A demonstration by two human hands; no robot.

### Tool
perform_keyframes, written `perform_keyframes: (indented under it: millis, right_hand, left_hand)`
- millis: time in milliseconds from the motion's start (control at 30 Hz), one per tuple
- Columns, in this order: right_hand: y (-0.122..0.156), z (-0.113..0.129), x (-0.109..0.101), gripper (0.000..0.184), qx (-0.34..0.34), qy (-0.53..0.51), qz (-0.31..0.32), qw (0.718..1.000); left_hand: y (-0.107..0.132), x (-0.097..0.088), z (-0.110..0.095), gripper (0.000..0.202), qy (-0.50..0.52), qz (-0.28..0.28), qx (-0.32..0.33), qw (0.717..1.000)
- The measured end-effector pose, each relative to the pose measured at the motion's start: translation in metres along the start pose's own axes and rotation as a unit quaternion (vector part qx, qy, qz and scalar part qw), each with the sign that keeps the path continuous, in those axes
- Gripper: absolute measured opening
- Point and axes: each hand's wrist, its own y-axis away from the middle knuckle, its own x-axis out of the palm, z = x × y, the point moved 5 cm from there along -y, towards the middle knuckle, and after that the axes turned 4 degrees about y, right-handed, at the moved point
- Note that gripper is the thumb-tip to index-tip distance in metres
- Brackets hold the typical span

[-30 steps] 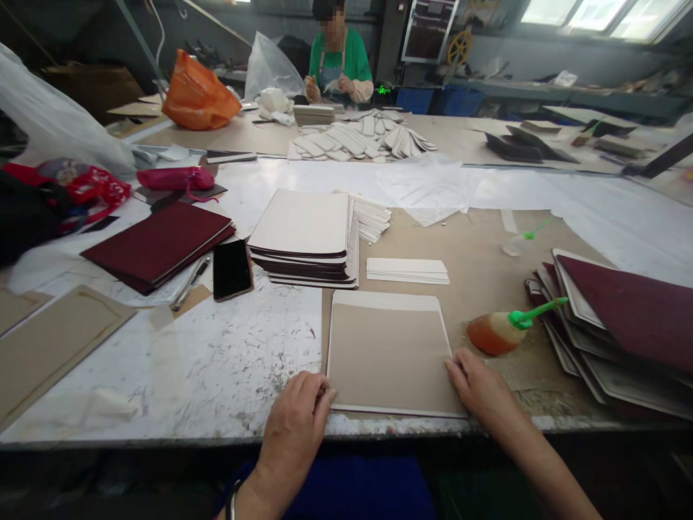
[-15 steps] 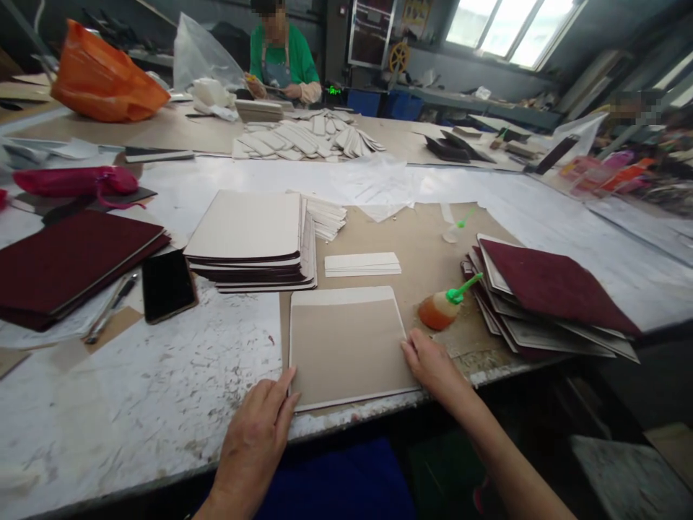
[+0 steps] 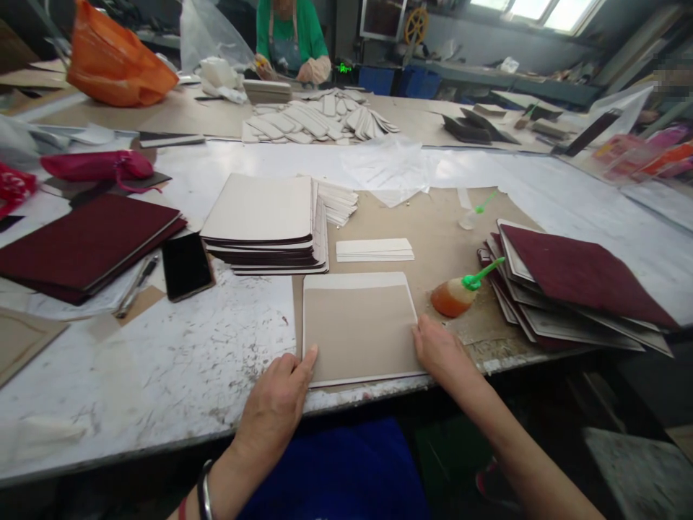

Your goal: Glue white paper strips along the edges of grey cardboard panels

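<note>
A flat tan board with a pale border lies at the table's front edge, on brown paper. My left hand grips its lower left edge, the thumb on top and the other fingers partly hidden. On the opposite side my right hand is closed at the lower right edge, its fingertips partly out of sight. Just beyond the board lie several white strips. To the right of it a squeeze bottle of amber liquid leans over, its green nozzle pointing up and right.
Left of the strips stands a stack of pale boards. Dark red covers lie in a left pile and a right pile. A phone and a pen are at left. A co-worker in green sits across the table.
The whole view has shifted, so things appear slightly higher and further right. Both hands stay at the board's side edges; the left thumb now reaches further onto its surface.
</note>
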Motion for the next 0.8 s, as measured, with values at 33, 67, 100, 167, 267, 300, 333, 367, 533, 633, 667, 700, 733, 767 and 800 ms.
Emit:
perform_keyframes:
  millis: [33, 67, 100, 167, 267, 300, 333, 367, 533, 633, 667, 700, 733, 767, 800]
  right_hand:
    - [0.000, -0.001, 0.000, 0.010, -0.004, 0.000, 0.000, 1.000]
    - [-0.001, -0.002, 0.000, 0.010, -0.009, -0.002, -0.002, 1.000]
    - [-0.001, -0.002, 0.001, 0.010, -0.013, -0.003, -0.004, 1.000]
    - [-0.003, -0.004, 0.003, 0.011, -0.021, -0.003, -0.005, 1.000]
    - [-0.004, -0.005, 0.006, 0.011, -0.029, -0.005, -0.006, 1.000]
    - [-0.004, -0.006, 0.007, 0.011, -0.031, -0.006, -0.010, 0.999]
    - [-0.004, -0.006, 0.007, 0.011, -0.033, -0.007, -0.015, 0.999]
    - [-0.004, -0.007, 0.008, 0.011, -0.035, -0.008, -0.022, 0.999]
    - [-0.004, -0.009, 0.011, 0.012, -0.049, -0.015, -0.040, 0.998]
    - [-0.004, -0.009, 0.011, 0.013, -0.046, -0.020, -0.044, 0.998]
    - [-0.004, -0.009, 0.011, 0.013, -0.045, -0.020, -0.043, 0.998]
    - [-0.004, -0.008, 0.011, 0.012, -0.042, -0.020, -0.041, 0.998]
    - [-0.004, -0.008, 0.011, 0.012, -0.038, -0.020, -0.037, 0.998]
    - [-0.004, -0.007, 0.010, 0.012, -0.033, -0.020, -0.031, 0.999]
    - [-0.003, -0.007, 0.010, 0.011, -0.027, -0.019, -0.024, 0.999]
  left_hand:
    - [0.000, 0.000, 0.001, 0.035, 0.007, 0.005, -0.001, 1.000]
    - [0.000, -0.001, 0.001, 0.035, 0.017, 0.010, 0.000, 1.000]
    - [0.000, -0.001, 0.001, 0.036, 0.028, 0.016, 0.001, 0.999]
    - [0.000, -0.002, 0.002, 0.040, 0.053, 0.031, 0.003, 0.998]
    - [0.000, -0.003, 0.003, 0.044, 0.074, 0.048, 0.005, 0.996]
    - [0.000, -0.003, 0.003, 0.044, 0.076, 0.049, 0.005, 0.996]
    - [0.000, -0.003, 0.003, 0.044, 0.075, 0.050, 0.006, 0.996]
    - [0.001, -0.003, 0.003, 0.044, 0.074, 0.049, 0.007, 0.996]
    - [0.000, -0.001, 0.003, 0.043, 0.054, 0.045, 0.010, 0.997]
    - [0.000, 0.001, 0.002, 0.043, 0.041, 0.044, 0.020, 0.998]
    - [0.000, 0.001, 0.002, 0.043, 0.038, 0.042, 0.022, 0.998]
    - [0.000, 0.000, 0.001, 0.042, 0.035, 0.039, 0.022, 0.998]
    - [0.000, 0.000, 0.001, 0.041, 0.033, 0.037, 0.024, 0.998]
    - [0.000, 0.000, 0.001, 0.040, 0.031, 0.037, 0.026, 0.999]
    - [0.000, 0.000, 0.001, 0.040, 0.030, 0.037, 0.028, 0.998]
